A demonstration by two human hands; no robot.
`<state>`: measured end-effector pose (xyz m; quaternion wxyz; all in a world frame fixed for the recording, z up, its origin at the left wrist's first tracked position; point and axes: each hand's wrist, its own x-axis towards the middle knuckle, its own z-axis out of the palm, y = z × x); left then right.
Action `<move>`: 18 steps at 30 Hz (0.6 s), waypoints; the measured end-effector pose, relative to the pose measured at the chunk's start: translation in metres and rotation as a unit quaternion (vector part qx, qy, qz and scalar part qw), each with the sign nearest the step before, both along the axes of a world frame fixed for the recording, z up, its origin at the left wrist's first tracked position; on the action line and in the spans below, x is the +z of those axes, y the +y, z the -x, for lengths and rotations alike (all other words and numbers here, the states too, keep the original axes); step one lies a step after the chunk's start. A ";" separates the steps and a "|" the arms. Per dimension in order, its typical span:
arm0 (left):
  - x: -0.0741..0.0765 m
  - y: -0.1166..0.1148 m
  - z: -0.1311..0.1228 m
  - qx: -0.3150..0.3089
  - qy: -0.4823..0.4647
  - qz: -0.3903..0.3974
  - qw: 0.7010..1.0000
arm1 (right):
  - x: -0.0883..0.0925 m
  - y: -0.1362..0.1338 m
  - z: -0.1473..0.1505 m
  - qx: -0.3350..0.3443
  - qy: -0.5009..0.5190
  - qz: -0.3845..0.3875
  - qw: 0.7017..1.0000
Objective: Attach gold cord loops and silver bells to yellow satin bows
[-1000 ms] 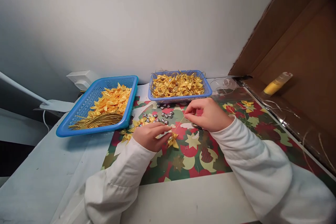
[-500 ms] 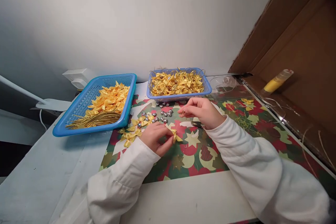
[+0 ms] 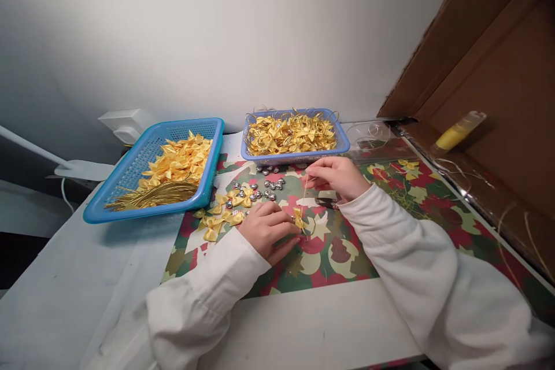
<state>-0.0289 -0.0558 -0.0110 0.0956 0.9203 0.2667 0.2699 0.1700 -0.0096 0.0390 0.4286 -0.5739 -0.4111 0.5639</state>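
Observation:
My left hand (image 3: pixel 269 231) pinches a small yellow ribbon bow (image 3: pixel 299 218) just above the patterned paper (image 3: pixel 347 254). A thin gold thread (image 3: pixel 305 191) runs up from the bow to my right hand (image 3: pixel 338 176), whose fingertips are pinched on its upper end. Loose yellow bows (image 3: pixel 223 217) and small silver beads (image 3: pixel 271 185) lie on the paper to the left of and behind my hands. Both arms wear white sleeves.
A large blue basket (image 3: pixel 130 176) at the left holds yellow bows and gold thread. A smaller blue basket (image 3: pixel 342 141) behind my hands holds bows with thread loops. A yellow tube (image 3: pixel 459 130) lies in the brown cardboard box at the right. A white socket (image 3: pixel 124 121) sits at the wall.
My left hand shifted right with the bow. My right hand moved a little back and right, and the thread between them now stands nearly upright.

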 end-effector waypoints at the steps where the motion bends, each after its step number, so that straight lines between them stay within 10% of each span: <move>1: 0.001 -0.001 -0.001 -0.002 0.010 -0.010 1.000 | -0.001 0.001 -0.001 -0.003 -0.003 0.000 1.000; 18: 0.001 0.001 0.000 0.039 0.062 -0.084 0.994 | -0.006 0.013 -0.014 -0.078 -0.045 -0.041 0.995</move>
